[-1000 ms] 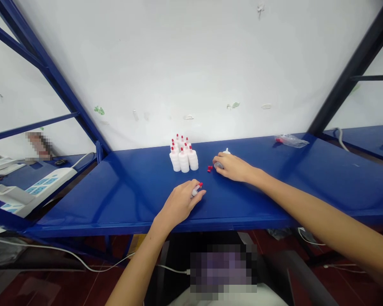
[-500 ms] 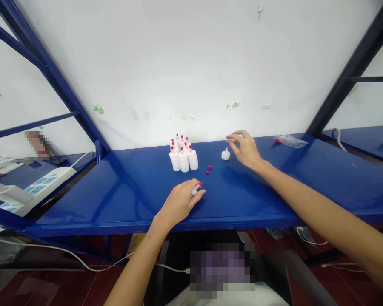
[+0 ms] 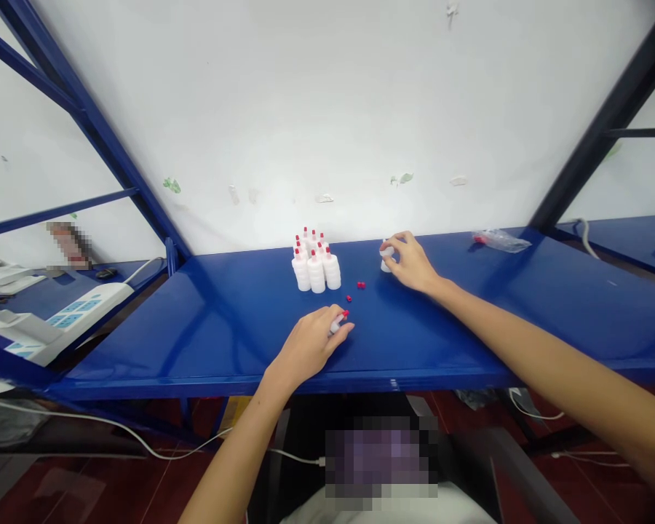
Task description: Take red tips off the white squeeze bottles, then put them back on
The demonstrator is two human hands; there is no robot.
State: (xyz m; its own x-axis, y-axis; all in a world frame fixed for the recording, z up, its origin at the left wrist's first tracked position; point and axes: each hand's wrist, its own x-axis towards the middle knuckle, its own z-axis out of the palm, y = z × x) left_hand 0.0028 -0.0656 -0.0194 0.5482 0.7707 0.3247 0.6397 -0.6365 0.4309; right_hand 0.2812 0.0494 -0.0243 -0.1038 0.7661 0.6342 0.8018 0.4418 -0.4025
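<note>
Blue table edge [image 3: 442, 380] runs near left hand [image 3: 306, 340]

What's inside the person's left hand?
The left hand holds a white item, seemingly a small bottle, its red tip sticking out. The hand covers the rest, so its full shape is hidden.

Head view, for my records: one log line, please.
left hand: holds red-tipped bottle | right hand: at white piece | red caps: on table
</note>
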